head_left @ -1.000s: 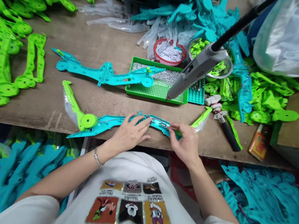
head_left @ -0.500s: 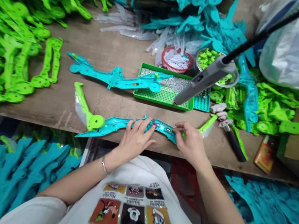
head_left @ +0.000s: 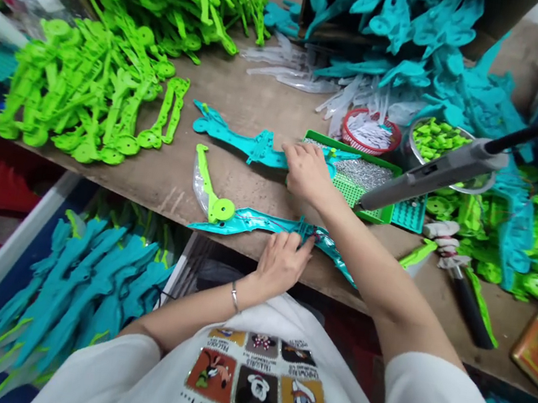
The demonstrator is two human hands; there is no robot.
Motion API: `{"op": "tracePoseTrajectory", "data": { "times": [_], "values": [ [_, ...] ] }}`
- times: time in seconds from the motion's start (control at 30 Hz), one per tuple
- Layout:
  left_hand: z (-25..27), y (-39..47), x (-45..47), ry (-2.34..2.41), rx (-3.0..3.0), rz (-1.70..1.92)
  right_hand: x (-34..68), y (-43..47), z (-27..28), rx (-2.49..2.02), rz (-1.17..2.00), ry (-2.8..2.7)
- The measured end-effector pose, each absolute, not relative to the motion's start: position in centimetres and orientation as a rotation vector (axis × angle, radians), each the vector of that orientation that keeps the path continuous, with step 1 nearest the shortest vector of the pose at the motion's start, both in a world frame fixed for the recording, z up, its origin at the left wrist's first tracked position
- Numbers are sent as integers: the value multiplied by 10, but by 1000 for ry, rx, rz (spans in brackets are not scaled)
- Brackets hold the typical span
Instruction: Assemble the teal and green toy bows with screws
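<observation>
My left hand (head_left: pixel 283 261) rests at the middle of the lower blue bow-shaped plastic shell (head_left: pixel 260 221), fingers bent onto it by the thin wires. The shell lies with its hollow side up near the table's front edge. A light green arm with a clear piece (head_left: pixel 220 208) sits at its left end; my right forearm covers part of the right end. Farther back, my right hand (head_left: pixel 307 170) has its fingers curled over the right part of the upper blue bow-shaped shell (head_left: pixel 235 140). That shell partly overlaps a green tray of small metal screws (head_left: pixel 364 172).
A grey electric screwdriver (head_left: pixel 405 171) hangs over the tray at right. Behind stand a red basket of white pieces (head_left: pixel 369 142) and a metal bowl of green parts (head_left: pixel 478 185). Green parts (head_left: pixel 88 87) are heaped at left. A black-handled tool (head_left: pixel 472 309) lies at right.
My right hand has left the right end of the lower shell and reached back to the upper shell. The left hand stays on the lower shell. The view has shifted left.
</observation>
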State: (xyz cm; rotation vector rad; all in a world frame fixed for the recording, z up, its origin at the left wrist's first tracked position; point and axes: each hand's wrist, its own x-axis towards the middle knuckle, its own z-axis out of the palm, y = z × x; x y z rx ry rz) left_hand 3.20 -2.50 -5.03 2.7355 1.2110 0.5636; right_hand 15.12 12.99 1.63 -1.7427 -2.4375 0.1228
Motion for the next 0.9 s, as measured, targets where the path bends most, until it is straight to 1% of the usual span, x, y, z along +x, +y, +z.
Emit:
{"op": "tracePoseTrajectory", "data": {
  "times": [0.13,0.27,0.33,0.43,0.53,0.6,0.7,0.9],
  "values": [
    [-56,-24,31,1194,2725,617,145,142,16,-1788,36,-2488],
    [-54,-23,28,1182,2702,533,136,117,51,-1674,11,-2415],
    [-52,-22,27,1189,2691,488,130,95,80,-1591,105,-2385],
    [-52,-22,28,1226,2683,478,130,60,123,-1490,401,-2331],
    [-54,-21,29,1219,2667,495,149,31,145,-1436,651,-2201],
    [-54,-20,30,1210,2652,474,169,17,143,-1482,739,-2086],
    [-52,-18,29,1213,2653,439,201,0,126,-1673,798,-1899],
    [-46,-18,25,1202,2678,496,264,-44,97,-2016,941,-1686]
  ]
}}
